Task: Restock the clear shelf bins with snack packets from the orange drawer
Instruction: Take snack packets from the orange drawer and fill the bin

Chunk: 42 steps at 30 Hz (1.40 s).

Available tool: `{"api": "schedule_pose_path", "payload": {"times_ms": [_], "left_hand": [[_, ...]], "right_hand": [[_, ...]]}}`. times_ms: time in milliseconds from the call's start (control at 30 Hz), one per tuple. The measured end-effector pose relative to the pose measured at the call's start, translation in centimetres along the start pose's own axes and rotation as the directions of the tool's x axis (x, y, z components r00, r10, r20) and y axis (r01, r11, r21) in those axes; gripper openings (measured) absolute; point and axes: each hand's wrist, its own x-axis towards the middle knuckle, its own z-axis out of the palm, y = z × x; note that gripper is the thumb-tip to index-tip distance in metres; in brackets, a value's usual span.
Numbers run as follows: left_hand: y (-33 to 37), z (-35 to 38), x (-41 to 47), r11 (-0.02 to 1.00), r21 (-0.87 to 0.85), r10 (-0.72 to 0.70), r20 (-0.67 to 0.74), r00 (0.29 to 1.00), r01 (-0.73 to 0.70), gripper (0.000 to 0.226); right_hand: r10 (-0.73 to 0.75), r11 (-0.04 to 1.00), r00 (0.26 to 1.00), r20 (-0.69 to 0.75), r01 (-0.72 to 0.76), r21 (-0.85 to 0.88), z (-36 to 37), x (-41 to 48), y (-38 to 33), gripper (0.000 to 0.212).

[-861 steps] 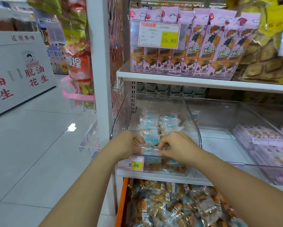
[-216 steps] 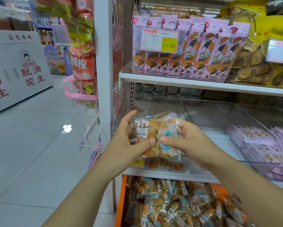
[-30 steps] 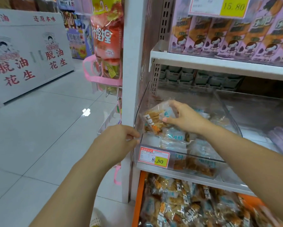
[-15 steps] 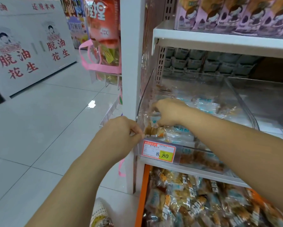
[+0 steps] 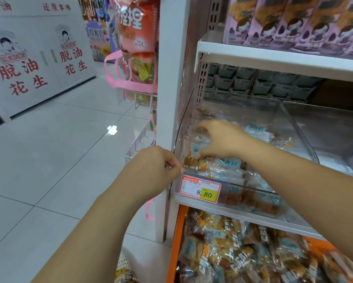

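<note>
Down at the bottom, nearest us, the orange drawer (image 5: 176, 237) stands pulled out, heaped with snack packets (image 5: 228, 254), the supply right below the target, so each trip is a short lift. Just above, the left hand (image 5: 153, 170) is clenched at the front left corner of the bin (image 5: 290, 119), thumb and forefinger pinching the clear rim. My read is that it steadies the bin, though a packet edge could be caught in that pinch too; the view is too tight to rule it out. Beside those fingertips sits the price tag (image 5: 200, 189), clipped to the bin's front wall, facing the aisle.

Over the rim now: the right hand (image 5: 222, 139) is inside the bin, palm down, fingers curled round a packet (image 5: 196, 149) against the left wall. That looks like a tuck into the gap by the wall, filling the near left corner. The packet is low in the bin, touching the stocked pile (image 5: 226, 166) that lies along the front. Further back the bin floor shows only a thin scatter, so there is room yet — the job reads as partly done.

To the right, the neighbouring bin is mostly out of frame. Above, a white shelf (image 5: 273, 58) carries a row of purple packs (image 5: 294, 23). Off to the left a bag with pink handles (image 5: 134, 58) hangs from the shelf post, and far across the tiled floor (image 5: 49, 150) stands a white cabinet (image 5: 38, 58) with red lettering.
</note>
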Motion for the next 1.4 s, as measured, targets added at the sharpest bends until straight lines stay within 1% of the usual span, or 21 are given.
{"api": "schedule_pose_path", "payload": {"times_ms": [33, 67, 100, 133, 200, 267, 300, 367, 433, 567, 733, 833, 900, 933, 1000, 1100, 1167, 1233, 1300, 1333, 1400], "left_hand": [[0.0, 0.0, 0.0, 1.0, -0.002, 0.0, 0.0, 1.0, 0.0, 0.011], [0.0, 0.0, 0.0, 1.0, -0.002, -0.001, -0.002, 1.0, 0.001, 0.011], [0.0, 0.1, 0.0, 1.0, 0.0, -0.003, -0.004, 1.0, 0.003, 0.011], [0.0, 0.1, 0.0, 1.0, 0.0, -0.005, -0.006, 1.0, 0.005, 0.012], [0.1, 0.1, 0.1, 1.0, 0.0, -0.014, -0.009, 1.0, 0.014, 0.013], [0.2, 0.2, 0.1, 1.0, 0.005, -0.022, -0.01, 1.0, 0.022, 0.013], [0.1, 0.2, 0.1, 1.0, 0.004, -0.024, -0.012, 1.0, 0.024, 0.012], [0.2, 0.2, 0.1, 1.0, 0.007, -0.027, -0.015, 1.0, 0.027, 0.012], [0.1, 0.2, 0.1, 0.999, 0.011, -0.031, -0.016, 0.999, 0.031, 0.012], [0.0, 0.2, 0.1, 0.999, 0.016, -0.028, -0.017, 0.999, 0.028, 0.011], [0.1, 0.3, 0.0, 1.0, 0.007, -0.022, -0.032, 0.999, 0.022, 0.011], [0.0, 0.3, 0.1, 1.0, 0.021, -0.013, -0.034, 0.999, 0.014, 0.013], [0.0, 0.4, 0.2, 1.0, 0.02, -0.01, -0.038, 0.999, 0.01, 0.013], [0.0, 0.4, 0.2, 1.0, 0.022, -0.01, -0.038, 0.999, 0.011, 0.013], [0.0, 0.4, 0.3, 0.999, 0.033, -0.014, -0.029, 0.999, 0.015, 0.014], [-0.1, 0.3, 0.4, 0.999, 0.041, -0.028, -0.013, 1.0, 0.028, 0.012], [0.0, 0.4, 0.0, 0.998, 0.04, -0.052, -0.028, 0.998, 0.053, 0.011], [0.4, 0.8, -0.7, 0.994, 0.066, -0.082, -0.147, 0.986, 0.092, 0.011], [1.3, 1.4, -2.1, 0.993, 0.091, -0.044, -0.329, 0.943, 0.078, 0.012], [1.9, 1.9, -3.0, 0.996, 0.078, -0.004, -0.394, 0.919, 0.037, 0.011], [3.0, 3.3, -4.7, 0.997, 0.02, 0.074, -0.446, 0.892, -0.072, 0.009]], "right_hand": [[-0.027, 0.997, 0.995, -0.093, 0.033, 0.064, -0.5, -0.6, 0.1, 0.058], [-0.067, 0.986, 0.983, -0.169, 0.091, 0.138, -0.9, -1.2, 0.1, 0.043], [-0.111, 0.965, 0.979, -0.17, 0.147, 0.216, -1.2, -1.9, -0.1, 0.026], [-0.172, 0.944, 0.98, -0.098, 0.193, 0.268, -1.4, -2.6, -0.6, 0.016], [-0.295, 0.939, 0.948, 0.123, 0.263, 0.221, -0.7, -3.0, -1.7, 0.02], [-0.306, 0.952, 0.899, 0.313, 0.291, 0.093, 0.8, -2.3, -2.1, 0.027], [-0.282, 0.958, 0.888, 0.364, 0.282, 0.055, 1.5, -1.7, -2.1, 0.027], [-0.231, 0.971, 0.895, 0.383, 0.236, 0.035, 2.4, -0.8, -1.9, 0.026], [-0.215, 0.976, 0.911, 0.353, 0.213, 0.043, 2.5, -0.6, -1.8, 0.028], [-0.187, 0.982, 0.928, 0.322, 0.176, 0.064, 2.6, -0.5, -1.8, 0.018], [-0.176, 0.984, 0.904, 0.391, 0.148, 0.1, 3.0, -0.2, -2.2, 0.01], [-0.196, 0.96, 0.929, 0.313, 0.117, 0.255, 2.0, -0.8, -1.7, 0.021], [-0.169, 0.895, 0.961, 0.219, 0.056, 0.442, 1.2, -1.3, -1.2, 0.025], [-0.131, 0.871, 0.973, 0.19, 0.021, 0.491, 0.9, -1.3, -0.9, 0.032], [-0.081, 0.88, 0.978, 0.192, -0.021, 0.474, 0.8, -1.2, -0.4, 0.038], [-0.074, 0.911, 0.972, 0.222, -0.025, 0.411, 0.8, -1.3, -0.7, 0.026], [-0.091, 0.906, 0.979, 0.181, 0.006, 0.424, 0.2, -2.4, -1.0, 0.031], [-0.119, 0.889, 0.988, 0.098, 0.062, 0.453, -0.6, -4.6, -0.6, 0.036], [-0.126, 0.862, 0.992, -0.009, 0.114, 0.494, -1.3, -7.7, 0.4, 0.038], [-0.119, 0.842, 0.991, -0.066, 0.136, 0.522, -1.5, -9.5, 0.9, 0.037], [-0.1, 0.795, 0.98, -0.17, 0.181, 0.578, -1.3, -13.8, 1.8, 0.031]]}}
